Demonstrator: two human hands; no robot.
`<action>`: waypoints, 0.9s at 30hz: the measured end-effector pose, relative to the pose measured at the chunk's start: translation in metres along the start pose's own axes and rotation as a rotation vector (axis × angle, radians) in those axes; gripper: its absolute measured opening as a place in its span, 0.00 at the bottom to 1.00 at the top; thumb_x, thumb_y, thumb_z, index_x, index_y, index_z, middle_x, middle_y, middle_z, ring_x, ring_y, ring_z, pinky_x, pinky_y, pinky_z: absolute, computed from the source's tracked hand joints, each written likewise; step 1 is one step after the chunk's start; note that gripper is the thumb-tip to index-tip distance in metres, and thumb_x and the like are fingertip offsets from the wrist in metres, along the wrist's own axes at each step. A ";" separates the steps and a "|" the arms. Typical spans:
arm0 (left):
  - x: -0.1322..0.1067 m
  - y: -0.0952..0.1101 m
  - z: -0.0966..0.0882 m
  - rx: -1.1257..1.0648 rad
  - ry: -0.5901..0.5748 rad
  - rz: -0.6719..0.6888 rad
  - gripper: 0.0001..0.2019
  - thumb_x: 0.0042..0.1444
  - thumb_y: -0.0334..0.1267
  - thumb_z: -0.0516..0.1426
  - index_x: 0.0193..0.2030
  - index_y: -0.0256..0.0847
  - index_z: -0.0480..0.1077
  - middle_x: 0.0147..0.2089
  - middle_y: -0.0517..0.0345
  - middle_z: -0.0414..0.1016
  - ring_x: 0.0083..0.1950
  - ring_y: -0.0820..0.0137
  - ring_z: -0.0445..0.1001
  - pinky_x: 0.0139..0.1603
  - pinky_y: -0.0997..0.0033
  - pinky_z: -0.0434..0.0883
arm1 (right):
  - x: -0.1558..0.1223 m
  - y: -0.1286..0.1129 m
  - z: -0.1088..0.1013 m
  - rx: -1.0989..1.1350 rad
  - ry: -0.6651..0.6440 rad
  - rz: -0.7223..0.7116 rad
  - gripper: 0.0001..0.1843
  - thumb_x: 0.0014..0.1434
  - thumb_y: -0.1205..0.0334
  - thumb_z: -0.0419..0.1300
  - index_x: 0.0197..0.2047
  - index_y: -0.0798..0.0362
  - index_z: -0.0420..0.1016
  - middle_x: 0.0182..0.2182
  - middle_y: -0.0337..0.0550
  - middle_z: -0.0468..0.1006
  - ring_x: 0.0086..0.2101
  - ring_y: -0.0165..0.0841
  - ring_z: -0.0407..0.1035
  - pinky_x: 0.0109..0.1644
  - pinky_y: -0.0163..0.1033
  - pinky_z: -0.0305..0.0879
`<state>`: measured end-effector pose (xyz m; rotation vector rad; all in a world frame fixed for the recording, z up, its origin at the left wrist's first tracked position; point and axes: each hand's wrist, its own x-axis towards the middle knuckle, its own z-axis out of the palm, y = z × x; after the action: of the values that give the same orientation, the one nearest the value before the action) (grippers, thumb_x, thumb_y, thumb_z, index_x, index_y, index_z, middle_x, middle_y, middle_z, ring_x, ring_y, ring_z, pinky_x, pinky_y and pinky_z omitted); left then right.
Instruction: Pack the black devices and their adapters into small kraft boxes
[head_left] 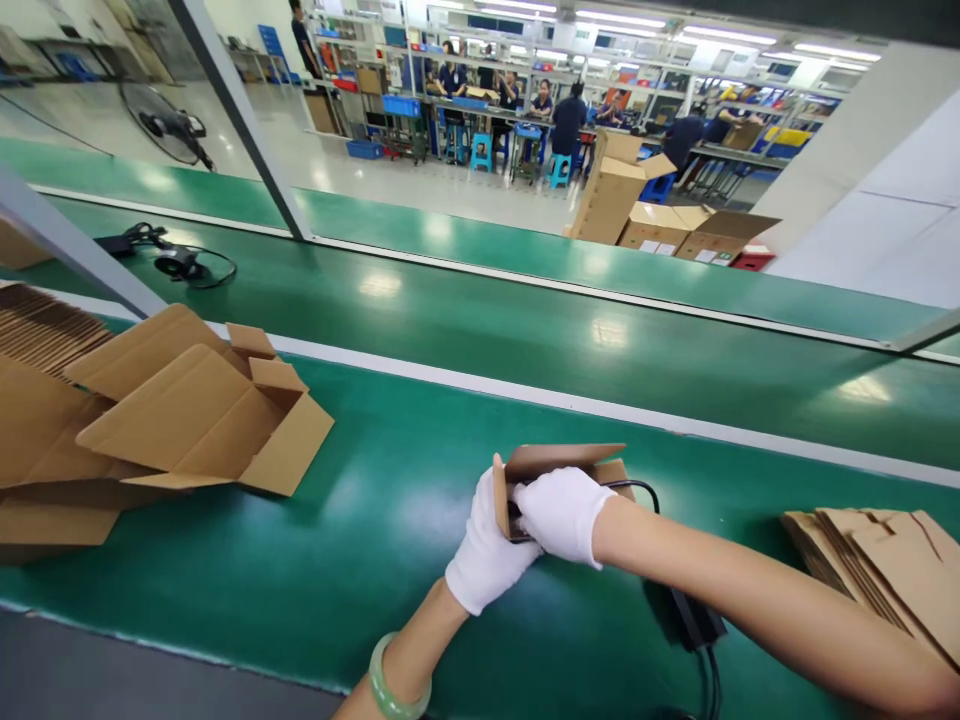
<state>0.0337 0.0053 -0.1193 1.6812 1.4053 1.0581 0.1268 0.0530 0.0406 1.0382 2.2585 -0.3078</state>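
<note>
My left hand (491,560), in a white glove, grips a small open cardboard box (501,495) from its left side and below. The box's flap (562,457) stands raised at the back. My right hand (564,515), also gloved, reaches into the box with curled fingers, and what they hold is hidden. Something dark shows inside the box beside those fingertips. A black cable (646,487) loops out at the box's right side. Beneath my right forearm lies a black power adapter (697,622) with cords, partly covered by the arm.
Opened cardboard boxes (289,445) stand at the left, before a stack of flat cartons (45,330). More folded cartons (900,560) lie at the right. Black corded devices (180,264) rest on the green conveyor (465,310) behind a white rail. Metal posts (240,115) rise beyond; people sit farther back.
</note>
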 end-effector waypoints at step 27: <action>0.003 0.157 0.025 0.191 -0.402 0.857 0.19 0.61 0.31 0.41 0.58 0.34 0.57 0.36 0.53 0.74 0.36 0.67 0.73 0.38 0.63 0.71 | -0.172 0.007 0.224 1.555 0.961 0.531 0.33 0.46 0.29 0.52 0.40 0.49 0.75 0.23 0.51 0.73 0.28 0.52 0.70 0.32 0.53 0.67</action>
<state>0.1224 -0.0190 0.0109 2.5596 0.5163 0.9276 0.3171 -0.1460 -0.0252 2.9555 1.9958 -1.7611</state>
